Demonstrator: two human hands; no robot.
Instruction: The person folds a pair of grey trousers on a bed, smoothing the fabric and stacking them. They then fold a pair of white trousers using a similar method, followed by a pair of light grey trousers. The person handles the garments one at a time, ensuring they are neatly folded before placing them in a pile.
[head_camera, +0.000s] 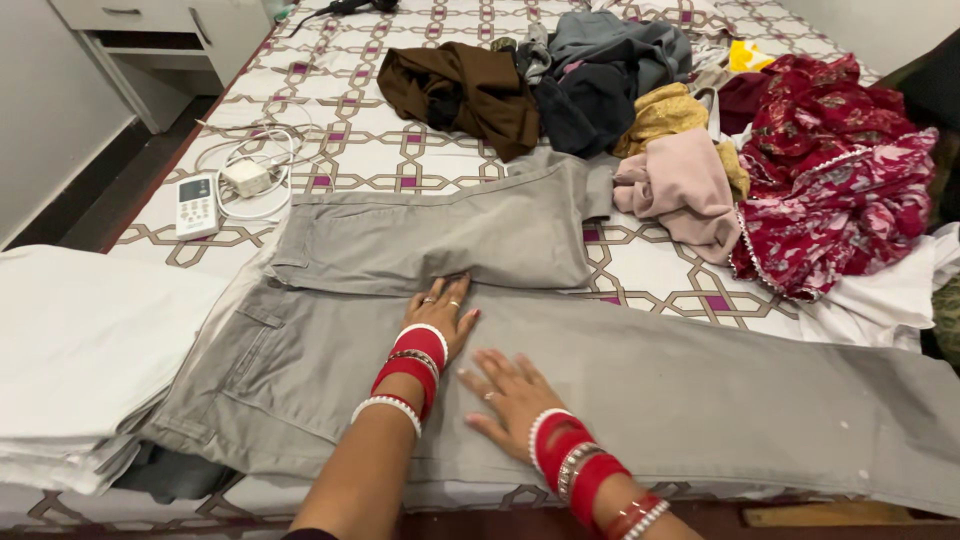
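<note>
Grey trousers (560, 370) lie spread across the near part of the bed (350, 150), one leg folded back over the upper part, the other running off to the right. Both hands rest flat on the fabric, fingers spread, gripping nothing — left hand (440, 312) at the edge of the folded-back leg, right hand (510, 392) just below and to its right, on the long leg. The two hands are near each other, not touching. Red and white bangles on both wrists.

Left of the trousers, a stack of folded white cloth (85, 350) sits at the bed's near edge, touching or overlapping the waistband side; a darker garment peeks out beneath it. Farther up the patterned bedsheet — a white remote control (196, 205) just beside a white charger with coiled cable (250, 175).

Unfolded clothes pile at the far right: brown garment (460, 92), dark grey-blue pieces (600, 70), mustard cloth (665, 112), pink garment (685, 185), red floral fabric (835, 175). White cabinet (170, 30) with an open shelf stands beyond the bed's far-left corner; contents not visible.
</note>
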